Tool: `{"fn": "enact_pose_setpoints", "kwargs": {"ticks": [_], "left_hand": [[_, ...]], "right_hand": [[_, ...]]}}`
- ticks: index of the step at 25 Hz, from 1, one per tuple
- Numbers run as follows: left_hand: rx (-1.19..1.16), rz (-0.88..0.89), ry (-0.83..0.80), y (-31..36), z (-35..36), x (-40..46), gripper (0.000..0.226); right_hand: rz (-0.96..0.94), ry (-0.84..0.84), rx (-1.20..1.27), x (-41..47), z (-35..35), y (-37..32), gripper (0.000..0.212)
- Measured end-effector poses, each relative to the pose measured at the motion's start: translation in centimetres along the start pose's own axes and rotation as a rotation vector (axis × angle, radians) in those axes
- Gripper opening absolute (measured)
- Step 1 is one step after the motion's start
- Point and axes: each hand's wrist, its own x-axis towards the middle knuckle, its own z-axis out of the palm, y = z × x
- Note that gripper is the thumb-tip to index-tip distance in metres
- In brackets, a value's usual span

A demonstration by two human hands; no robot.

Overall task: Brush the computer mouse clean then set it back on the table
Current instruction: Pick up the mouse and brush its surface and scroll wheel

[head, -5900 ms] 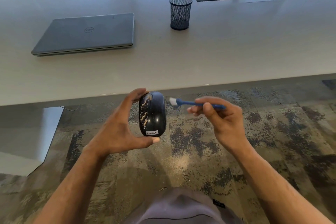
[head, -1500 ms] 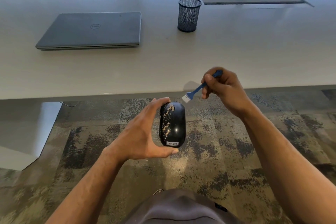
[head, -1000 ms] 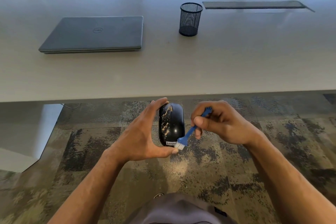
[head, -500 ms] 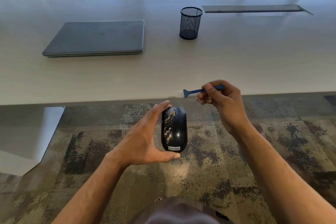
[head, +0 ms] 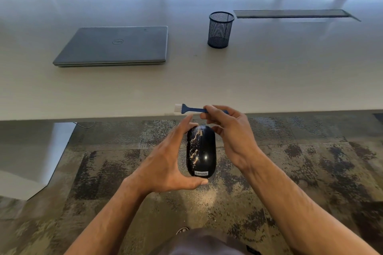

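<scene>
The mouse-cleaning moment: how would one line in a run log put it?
left hand: holds mouse, speckled debris on it | right hand: pinches blue brush, bristles clear of mouse | table: mouse not set back

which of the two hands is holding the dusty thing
The left hand, gripping the speckled black mouse; the right hand pinches the blue brush.

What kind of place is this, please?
Probably an office or meeting room: a long pale table with a closed laptop, a mesh pen cup and a cable hatch, over patterned carpet tiles.
</scene>
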Motion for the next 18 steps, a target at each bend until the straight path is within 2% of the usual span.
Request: {"fn": "enact_pose_setpoints", "kwargs": {"ticks": [7, 18], "left_hand": [[-0.009, 0.001, 0.012, -0.1, 0.1, 0.0, 0.136], [0.009, 0.009, 0.016, -0.3, 0.4, 0.3, 0.137]], "right_hand": [[0.076, -0.072, -0.056, -0.3, 1.0, -0.2, 0.012], [0.195, -0.204, -0.085, -0.1, 1.8, 0.6, 0.041]]}}
